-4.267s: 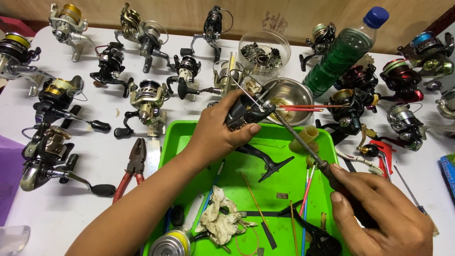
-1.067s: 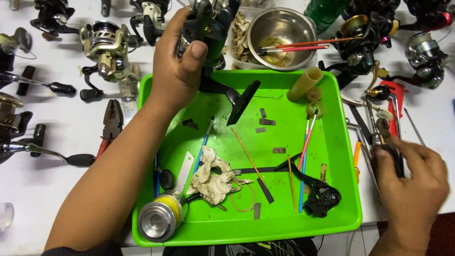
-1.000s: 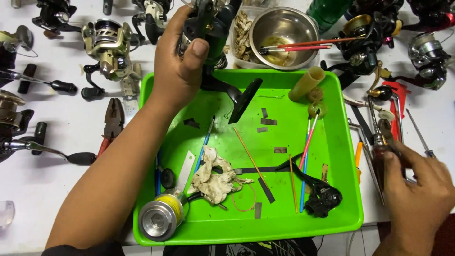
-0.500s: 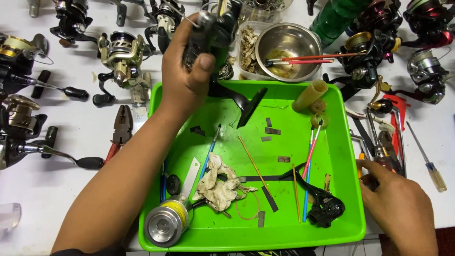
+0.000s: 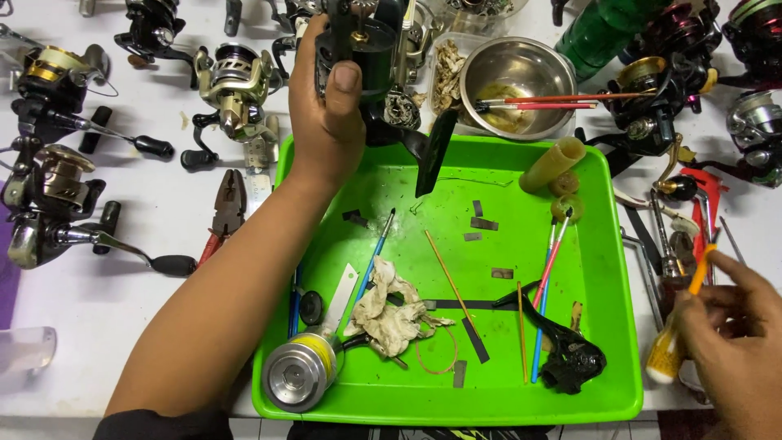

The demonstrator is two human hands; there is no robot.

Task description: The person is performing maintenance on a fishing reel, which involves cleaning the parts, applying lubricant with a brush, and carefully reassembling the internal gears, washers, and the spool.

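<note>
Left hand (image 5: 326,106) grips black reel (image 5: 366,57) above tray (image 5: 619,326); right hand (image 5: 733,334) pinches small tube (image 5: 669,350) beside tray.

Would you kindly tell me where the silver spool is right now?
In the head view, the silver spool lies in the green tray's near-left corner, beside the crumpled rag, under the left forearm.

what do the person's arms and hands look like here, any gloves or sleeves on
Both hands are bare: no gloves, rings, watch or bands show. The left hand has short, plain nails, and its forearm is uncovered along its whole visible length, down to a dark sleeve at the bottom edge of the picture. Of the right hand only the fingers and part of the back show, also bare; its wrist and arm lie out of frame.
</note>
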